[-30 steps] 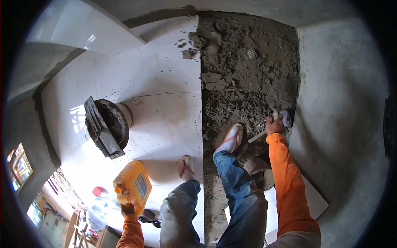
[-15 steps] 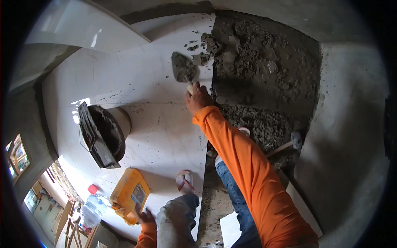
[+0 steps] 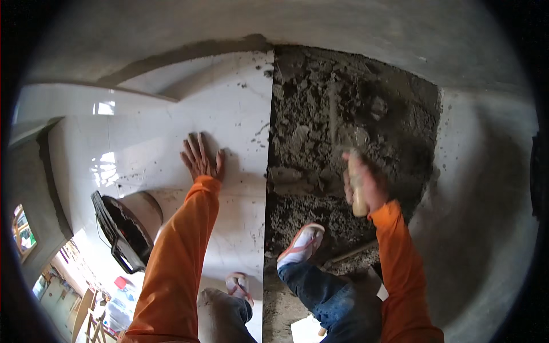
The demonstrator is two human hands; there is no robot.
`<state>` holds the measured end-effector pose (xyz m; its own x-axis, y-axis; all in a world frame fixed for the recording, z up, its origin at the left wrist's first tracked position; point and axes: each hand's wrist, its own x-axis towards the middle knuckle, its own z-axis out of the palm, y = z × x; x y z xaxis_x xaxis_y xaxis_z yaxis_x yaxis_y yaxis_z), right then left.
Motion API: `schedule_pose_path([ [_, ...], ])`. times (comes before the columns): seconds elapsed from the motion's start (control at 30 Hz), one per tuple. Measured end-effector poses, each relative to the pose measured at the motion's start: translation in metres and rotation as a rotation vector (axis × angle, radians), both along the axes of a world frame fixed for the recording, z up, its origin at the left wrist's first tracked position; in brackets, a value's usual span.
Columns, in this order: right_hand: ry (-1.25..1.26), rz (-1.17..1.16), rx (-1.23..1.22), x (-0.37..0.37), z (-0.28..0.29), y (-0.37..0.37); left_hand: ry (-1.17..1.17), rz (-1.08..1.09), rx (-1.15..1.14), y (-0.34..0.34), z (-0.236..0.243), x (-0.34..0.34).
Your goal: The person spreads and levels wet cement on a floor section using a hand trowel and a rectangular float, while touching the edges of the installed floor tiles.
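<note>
Trowel (image 3: 359,188), wooden handle clasped in right hand (image 3: 366,183), now works wet mortar bed (image 3: 343,114); left hand (image 3: 201,159), having released yellow container, rests flat, fingers spread, on laid white tile (image 3: 171,126).

tiles (image 3: 171,120): glossy white ceramic, smooth, speckled with grey grit
mortar bed (image 3: 349,120): rough, lumpy, matt grey
trowel handle (image 3: 359,194): pale wood, at 3 o'clock
sleeves (image 3: 177,257): orange cloth
bucket (image 3: 123,228): black, mortar-caked, at 8 o'clock
</note>
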<state>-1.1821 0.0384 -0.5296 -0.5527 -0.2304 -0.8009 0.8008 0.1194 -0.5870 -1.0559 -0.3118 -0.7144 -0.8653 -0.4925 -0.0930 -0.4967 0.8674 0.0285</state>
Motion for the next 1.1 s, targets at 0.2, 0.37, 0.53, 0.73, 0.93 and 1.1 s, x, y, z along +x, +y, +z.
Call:
schedule_pose_path([
  [0.2,0.814,0.571,0.428,-0.001,-0.055,-0.063,-0.108,-0.017,0.071,-0.001,0.012,0.006],
  [0.37,0.865,0.755,0.624,-0.023,-0.102,-0.124,-0.116,-0.076,0.043,-0.002,0.015,0.001],
  [0.53,0.363,0.260,0.335,-0.050,-0.069,-0.048,-0.069,-0.188,0.038,-0.020,-0.001,0.001],
  [0.73,0.281,-0.105,0.159,0.007,-0.048,0.087,0.021,-0.229,0.092,0.051,0.006,-0.143],
  [0.93,0.403,-0.172,0.523,0.091,-0.058,0.113,0.312,-0.261,0.417,0.129,-0.009,-0.232],
  [1.1,0.718,-0.007,0.777,0.099,-0.056,0.085,0.716,-0.274,0.725,0.141,0.009,-0.141],
])
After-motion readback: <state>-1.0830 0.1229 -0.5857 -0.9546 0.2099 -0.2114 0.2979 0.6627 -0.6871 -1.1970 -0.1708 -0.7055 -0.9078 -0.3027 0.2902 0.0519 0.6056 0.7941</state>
